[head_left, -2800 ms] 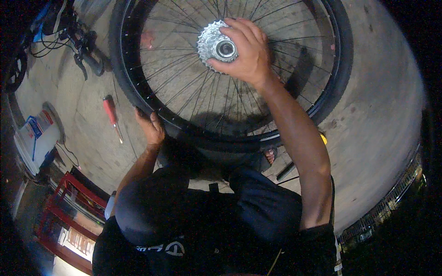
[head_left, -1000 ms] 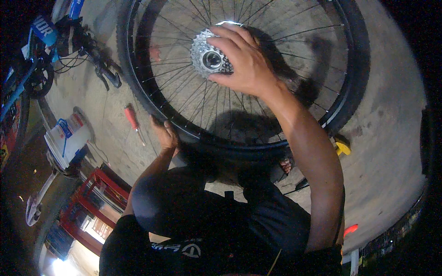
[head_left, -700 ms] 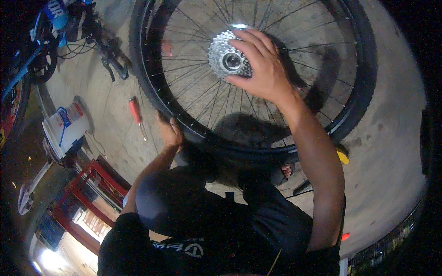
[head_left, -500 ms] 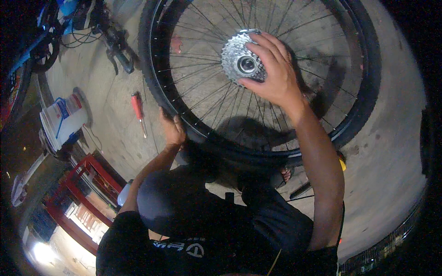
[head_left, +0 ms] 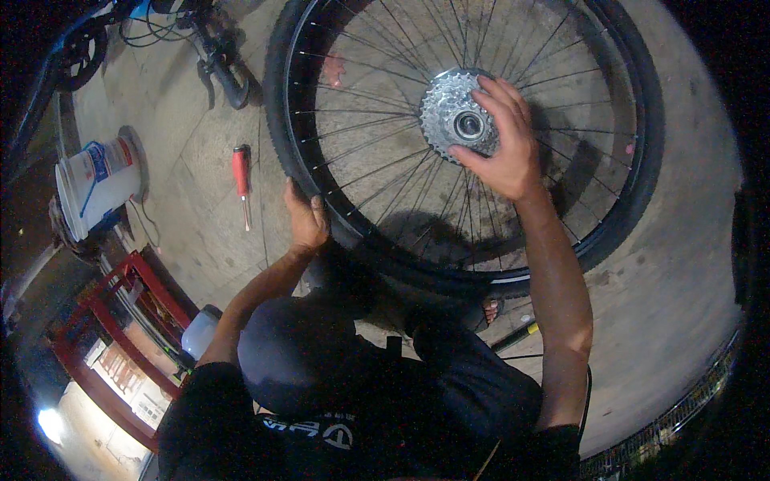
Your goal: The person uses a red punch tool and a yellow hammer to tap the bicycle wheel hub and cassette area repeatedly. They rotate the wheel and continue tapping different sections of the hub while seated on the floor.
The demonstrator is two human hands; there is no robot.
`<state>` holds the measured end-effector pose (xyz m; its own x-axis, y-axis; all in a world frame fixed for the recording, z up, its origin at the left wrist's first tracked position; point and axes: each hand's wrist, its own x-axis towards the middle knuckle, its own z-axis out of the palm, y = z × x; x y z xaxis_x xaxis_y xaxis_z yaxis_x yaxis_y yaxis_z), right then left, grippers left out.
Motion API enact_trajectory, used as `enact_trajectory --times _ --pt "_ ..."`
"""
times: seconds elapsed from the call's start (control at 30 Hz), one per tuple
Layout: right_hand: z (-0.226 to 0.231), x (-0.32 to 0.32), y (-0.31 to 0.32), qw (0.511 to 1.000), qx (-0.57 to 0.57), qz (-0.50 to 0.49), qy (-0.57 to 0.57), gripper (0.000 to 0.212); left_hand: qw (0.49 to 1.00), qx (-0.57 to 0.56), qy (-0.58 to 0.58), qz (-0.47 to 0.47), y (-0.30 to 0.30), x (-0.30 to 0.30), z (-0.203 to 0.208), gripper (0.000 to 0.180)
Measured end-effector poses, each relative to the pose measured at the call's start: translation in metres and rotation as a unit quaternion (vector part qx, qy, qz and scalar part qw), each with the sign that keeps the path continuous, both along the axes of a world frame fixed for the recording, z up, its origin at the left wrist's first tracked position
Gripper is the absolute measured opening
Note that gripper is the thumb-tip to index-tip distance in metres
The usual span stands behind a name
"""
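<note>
A bicycle wheel [head_left: 281,120] with a black tyre and thin spokes is in front of me, its hub side facing up toward me. At its centre sits a silver cassette [head_left: 445,104] of stacked toothed sprockets, with a round dark opening in its middle. My right hand [head_left: 513,152] curls over the cassette's right side, fingers on its upper edge and thumb at its lower edge. At the wheel's lower left, my left hand [head_left: 307,218] holds the tyre; some of its fingers are hidden by the tyre.
A red-handled screwdriver [head_left: 241,180] lies on the concrete floor left of the wheel. Farther left stands a white bucket [head_left: 100,183] with a blue handle, near a red frame [head_left: 112,333]. Part of a blue bicycle [head_left: 76,36] is at the upper left. A yellow-tipped black tool [head_left: 517,335] lies near my foot.
The whole view has shifted, so the wheel and cassette appear farther right and slightly lower. My right hand stays on the cassette, its fingers a little more spread. The left hand remains at the tyre.
</note>
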<state>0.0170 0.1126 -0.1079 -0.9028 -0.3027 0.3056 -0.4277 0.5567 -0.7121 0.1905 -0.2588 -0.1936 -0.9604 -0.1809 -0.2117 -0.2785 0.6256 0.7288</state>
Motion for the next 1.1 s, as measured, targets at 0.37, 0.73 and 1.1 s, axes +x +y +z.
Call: enact_trajectory --times 0.37,0.73,1.1 --pt "0.000 0.004 -0.002 0.998 0.056 -0.001 -0.009 0.081 0.999 -0.021 0.021 0.013 -0.005 0.003 -0.010 0.069" --pt "0.002 0.022 0.001 0.990 0.130 -0.052 0.019 0.083 0.992 0.105 -0.002 0.075 0.002 0.000 0.028 0.063" --pt "0.005 0.038 0.002 0.983 0.160 -0.089 0.017 0.071 0.956 0.169 -0.121 0.206 -0.014 0.010 0.024 0.044"
